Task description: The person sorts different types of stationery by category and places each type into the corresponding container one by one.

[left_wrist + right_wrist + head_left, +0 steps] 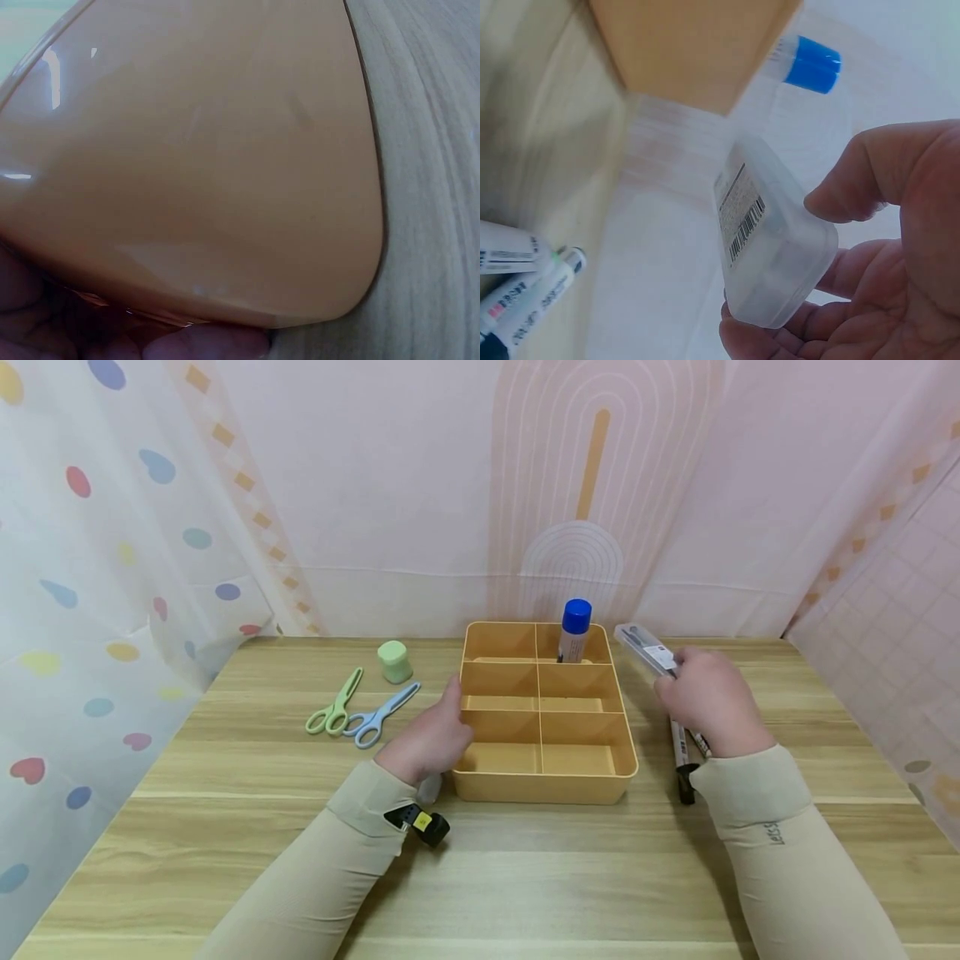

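Observation:
My left hand (429, 739) grips the left wall of a tan divided storage box (540, 787), its thumb over the rim. In the left wrist view, fingers (206, 343) lie against the side of that box. To the right of the box, my right hand (711, 700) pinches a clear plastic case (645, 647) between thumb and fingers. The case carries a white barcode label (742, 214), with something dark inside. A glue stick with a blue cap (576, 617) stands upright in the back right compartment.
Left of the box lie green scissors (337, 703), blue scissors (382, 714) and a small green container (394, 662). Markers (681, 756) lie under my right forearm, on the wooden table (525, 877). A patterned curtain (390, 485) hangs behind.

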Demonstrator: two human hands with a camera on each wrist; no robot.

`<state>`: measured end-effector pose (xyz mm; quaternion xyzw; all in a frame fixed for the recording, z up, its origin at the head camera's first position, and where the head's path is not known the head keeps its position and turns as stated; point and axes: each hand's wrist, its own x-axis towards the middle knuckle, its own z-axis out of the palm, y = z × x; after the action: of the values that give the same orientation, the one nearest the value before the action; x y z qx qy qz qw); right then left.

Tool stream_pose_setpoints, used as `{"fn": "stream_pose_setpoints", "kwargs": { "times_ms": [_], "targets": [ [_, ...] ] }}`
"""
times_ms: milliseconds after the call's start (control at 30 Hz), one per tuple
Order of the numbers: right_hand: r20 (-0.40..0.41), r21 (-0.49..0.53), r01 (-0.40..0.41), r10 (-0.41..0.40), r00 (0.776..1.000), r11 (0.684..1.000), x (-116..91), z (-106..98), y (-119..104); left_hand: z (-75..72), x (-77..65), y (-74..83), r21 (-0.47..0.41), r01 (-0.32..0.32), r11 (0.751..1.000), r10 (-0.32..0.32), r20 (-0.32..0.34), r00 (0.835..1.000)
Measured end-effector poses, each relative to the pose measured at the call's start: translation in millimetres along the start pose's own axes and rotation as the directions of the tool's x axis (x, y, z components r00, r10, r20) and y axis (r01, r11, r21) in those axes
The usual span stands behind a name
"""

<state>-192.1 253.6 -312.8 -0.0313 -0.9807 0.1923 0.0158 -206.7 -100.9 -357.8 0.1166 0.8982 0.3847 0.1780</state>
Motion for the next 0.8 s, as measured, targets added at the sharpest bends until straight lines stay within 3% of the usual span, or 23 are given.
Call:
{"fn": "stream_pose_setpoints", "kwargs": {
  "times_ms": [400, 800],
  "targets": [
    [-0.078, 0.051, -0.014, 0.018, 0.997, 0.999, -15, -22, -13, 0.5, 2.6, -1.7, 0.000, 0.011, 1.000, -0.011, 0.009, 1.000],
    [-0.076, 0.110, -0.022, 0.031, 0.997, 0.994, -31, -34, -28, 0.2, 2.1, -1.5, -0.022, 0.015, 1.000, -0.015, 0.012, 1.000]
  ]
}}
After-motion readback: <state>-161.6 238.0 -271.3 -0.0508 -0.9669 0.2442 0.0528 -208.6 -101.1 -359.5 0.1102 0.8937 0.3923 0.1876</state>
